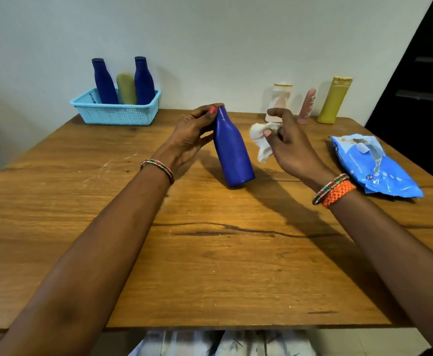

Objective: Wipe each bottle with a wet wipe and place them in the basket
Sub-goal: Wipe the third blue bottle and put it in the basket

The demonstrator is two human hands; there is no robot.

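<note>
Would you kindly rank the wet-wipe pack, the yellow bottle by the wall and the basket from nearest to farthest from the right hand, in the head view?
1. Wet-wipe pack, just right of the right hand.
2. Yellow bottle, far right, by the wall.
3. Basket, far left corner.

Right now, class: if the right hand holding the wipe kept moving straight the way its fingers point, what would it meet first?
Probably the blue bottle tilted under the left hand. The right hand and its wipe point leftward at it, though depth is uncertain.
</note>
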